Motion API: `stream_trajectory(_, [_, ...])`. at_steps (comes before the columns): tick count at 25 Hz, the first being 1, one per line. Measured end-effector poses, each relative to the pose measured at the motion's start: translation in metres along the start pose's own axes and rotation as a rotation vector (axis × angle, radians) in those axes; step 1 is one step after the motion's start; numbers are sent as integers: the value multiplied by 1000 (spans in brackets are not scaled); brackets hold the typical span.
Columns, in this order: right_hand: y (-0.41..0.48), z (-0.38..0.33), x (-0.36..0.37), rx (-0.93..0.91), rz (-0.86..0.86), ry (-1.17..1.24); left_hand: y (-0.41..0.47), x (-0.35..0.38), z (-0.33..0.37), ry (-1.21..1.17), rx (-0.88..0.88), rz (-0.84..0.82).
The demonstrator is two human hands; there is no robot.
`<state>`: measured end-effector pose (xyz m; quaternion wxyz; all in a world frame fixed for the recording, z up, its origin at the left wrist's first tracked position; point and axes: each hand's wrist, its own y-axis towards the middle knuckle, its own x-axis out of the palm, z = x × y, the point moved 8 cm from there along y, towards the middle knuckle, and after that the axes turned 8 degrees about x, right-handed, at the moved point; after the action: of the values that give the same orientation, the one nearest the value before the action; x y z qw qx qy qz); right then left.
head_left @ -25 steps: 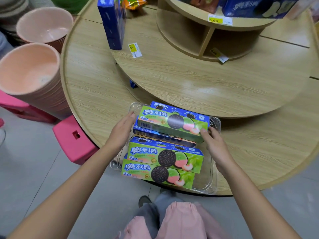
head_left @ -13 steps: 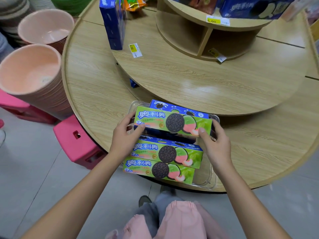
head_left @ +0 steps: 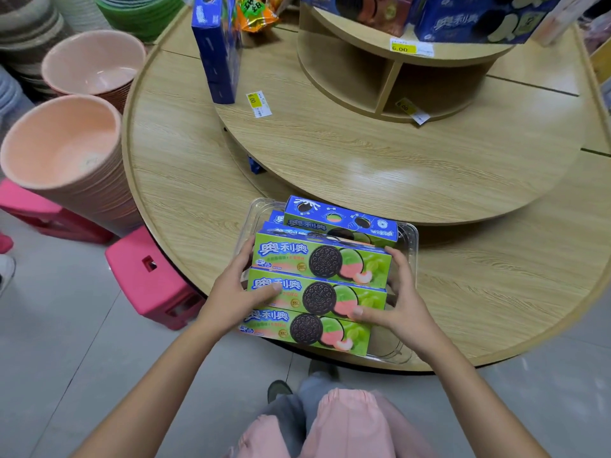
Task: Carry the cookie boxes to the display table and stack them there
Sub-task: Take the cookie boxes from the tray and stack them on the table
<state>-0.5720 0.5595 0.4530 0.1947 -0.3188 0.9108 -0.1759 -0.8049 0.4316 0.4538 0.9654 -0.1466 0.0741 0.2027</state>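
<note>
- Round tiered pale-wood bench (head_left: pixel 185 153) fills the upper frame; grey tiled floor (head_left: pixel 66 358) below.
- Green cardboard cookie boxes (head_left: pixel 320 262) lie in a clear plastic tray (head_left: pixel 409 238) at its near edge.
- Left hand (head_left: pixel 231 299) and right hand (head_left: pixel 401 305) clasp the boxes' ends.
- Pink plastic stool (head_left: pixel 145 276), left.

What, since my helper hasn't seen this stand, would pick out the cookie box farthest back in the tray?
On the round wooden table, find the clear tray at the near edge. The rearmost box lies at its far end, showing a blue face, unlike the green-fronted boxes before it.
</note>
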Motion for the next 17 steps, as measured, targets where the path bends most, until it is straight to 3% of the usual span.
stream_trajectory(4, [-4, -3, -3, -17, 54, -46, -1, -2, 2, 20, 35, 81])
stream_trajectory(10, [-11, -55, -23, -86, 163, -59, 13, -15, 36, -137, 112, 229])
stream_trajectory(17, [68, -142, -15, -210, 280, -83, 121, -76, 97, -64, 337, 207])
